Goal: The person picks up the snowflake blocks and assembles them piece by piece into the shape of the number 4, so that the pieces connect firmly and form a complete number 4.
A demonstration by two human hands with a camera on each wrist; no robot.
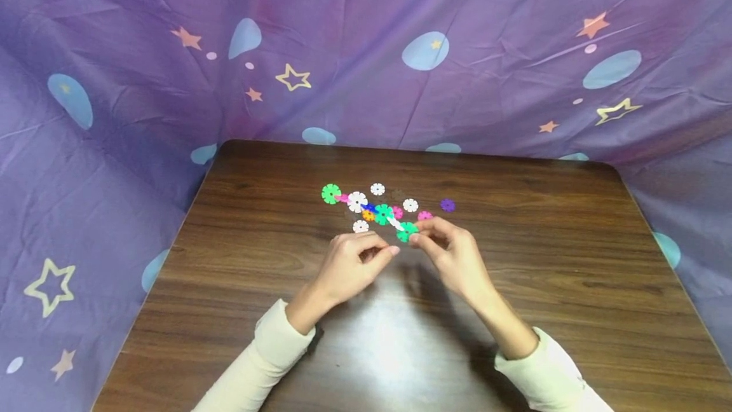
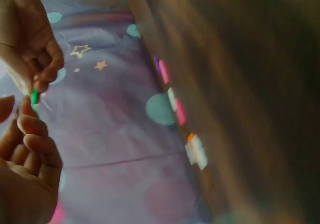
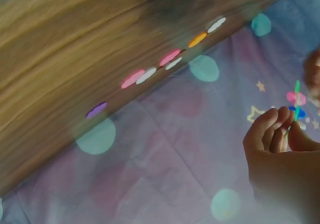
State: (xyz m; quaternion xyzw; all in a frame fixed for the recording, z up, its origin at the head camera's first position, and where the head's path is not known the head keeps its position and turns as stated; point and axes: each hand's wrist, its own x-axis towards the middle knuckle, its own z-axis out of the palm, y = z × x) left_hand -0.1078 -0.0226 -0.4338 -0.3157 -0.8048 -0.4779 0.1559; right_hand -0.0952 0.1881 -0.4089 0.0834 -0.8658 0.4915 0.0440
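Note:
In the head view, a chain of slotted plastic discs in green, pink, white and blue slants above the table. My right hand pinches the green end disc between thumb and fingertips. The same green disc shows edge-on in the left wrist view. My left hand is just left of that end, thumb and forefinger tips together; I cannot tell whether a disc is between them. In the right wrist view, the right hand has curled fingers, with the chain rising beyond its fingertips.
Loose discs lie on the brown wooden table, beyond the hands: a purple disc, an orange disc, a pink disc and several white ones, including a white disc. A purple patterned cloth hangs behind the table.

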